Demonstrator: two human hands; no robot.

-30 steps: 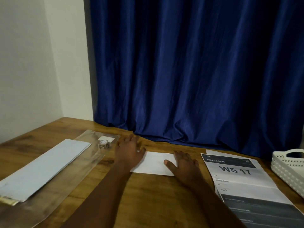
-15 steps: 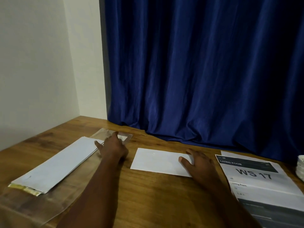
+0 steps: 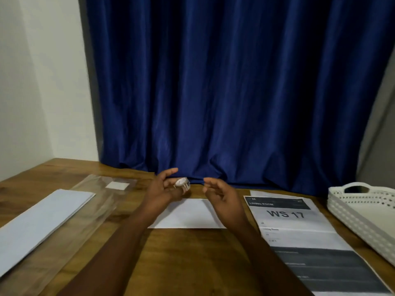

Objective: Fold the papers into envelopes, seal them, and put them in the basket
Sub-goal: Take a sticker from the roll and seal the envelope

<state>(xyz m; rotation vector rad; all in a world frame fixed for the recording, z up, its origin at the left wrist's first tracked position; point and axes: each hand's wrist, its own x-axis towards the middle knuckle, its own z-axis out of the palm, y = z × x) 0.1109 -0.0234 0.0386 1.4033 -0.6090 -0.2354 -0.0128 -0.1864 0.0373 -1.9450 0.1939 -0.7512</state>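
Observation:
A folded white paper envelope lies flat on the wooden table in front of me. Just above its far edge my left hand holds a small roll of tape between its fingers. My right hand hovers beside the roll with its fingers apart and curled, holding nothing. A stack of white papers lies at the left. The white perforated basket stands at the right edge; what shows of its inside is bare.
A clear plastic sleeve with a small white label lies between the paper stack and my left arm. A printed sheet reading "WS 17" lies between the envelope and the basket. A blue curtain hangs behind the table.
My left hand reached left to the plastic sleeve, took the tape roll and brought it over the envelope. My right hand lifted off the envelope. The view swung right, showing the basket.

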